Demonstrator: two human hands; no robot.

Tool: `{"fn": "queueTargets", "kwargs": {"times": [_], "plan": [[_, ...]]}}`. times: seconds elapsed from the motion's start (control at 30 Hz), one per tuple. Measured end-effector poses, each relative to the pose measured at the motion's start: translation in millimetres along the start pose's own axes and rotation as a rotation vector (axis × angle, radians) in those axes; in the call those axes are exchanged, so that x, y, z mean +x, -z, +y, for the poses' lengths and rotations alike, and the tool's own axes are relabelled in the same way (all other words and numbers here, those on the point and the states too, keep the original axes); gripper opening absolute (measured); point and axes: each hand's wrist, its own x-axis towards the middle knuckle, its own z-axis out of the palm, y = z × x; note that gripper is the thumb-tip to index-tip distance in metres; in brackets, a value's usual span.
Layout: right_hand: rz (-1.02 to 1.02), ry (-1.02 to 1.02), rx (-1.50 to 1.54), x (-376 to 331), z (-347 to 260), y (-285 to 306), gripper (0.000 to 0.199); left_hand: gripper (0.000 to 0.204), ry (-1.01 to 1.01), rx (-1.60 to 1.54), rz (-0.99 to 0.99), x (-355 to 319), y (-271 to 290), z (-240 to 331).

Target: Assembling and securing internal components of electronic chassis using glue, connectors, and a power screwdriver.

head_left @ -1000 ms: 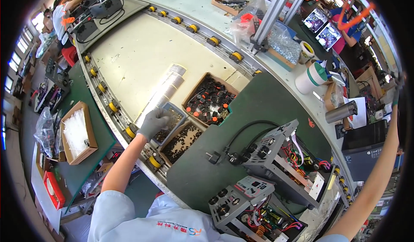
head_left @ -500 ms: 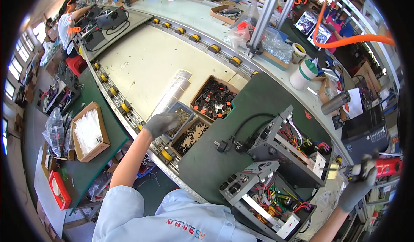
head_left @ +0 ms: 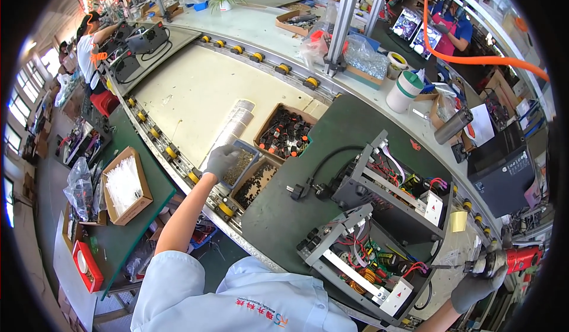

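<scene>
My left hand (head_left: 221,159), in a grey glove, reaches into a small blue tray (head_left: 240,165) of tiny screws beside a second tray of dark screws (head_left: 259,183). My right hand (head_left: 477,287), also gloved, grips a red and grey power screwdriver (head_left: 508,260) at the lower right. An orange coiled hose (head_left: 474,56) arcs overhead. The screwdriver tip points toward the open metal chassis (head_left: 379,228) full of coloured wires and boards, which lies on the green mat (head_left: 278,213). A black power cord with plug (head_left: 305,187) trails from the chassis.
A cardboard box of black and orange parts (head_left: 285,133) sits behind the trays. A roller conveyor with a cream board (head_left: 195,89) runs left. A box of white parts (head_left: 124,184), a tape roll (head_left: 404,90), a steel flask (head_left: 451,124) and a black unit (head_left: 504,166) stand around. Other workers are at far benches.
My right hand came down from the upper right to the lower right, holding the screwdriver near the chassis. My left hand stays at the screw tray. The view shifted slightly.
</scene>
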Motion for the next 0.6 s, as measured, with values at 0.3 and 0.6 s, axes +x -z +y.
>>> {"fn": "queueTargets", "kwargs": {"times": [0.3,0.6], "plan": [[-0.208,-0.063,0.064,3,5,21,0.072,0.021,-0.270,1.023,-0.053,3,-21,17],[-0.159,0.120,0.145,3,12,-18,0.059,0.015,-0.299,0.640,0.114,-6,-5,-3]]}}
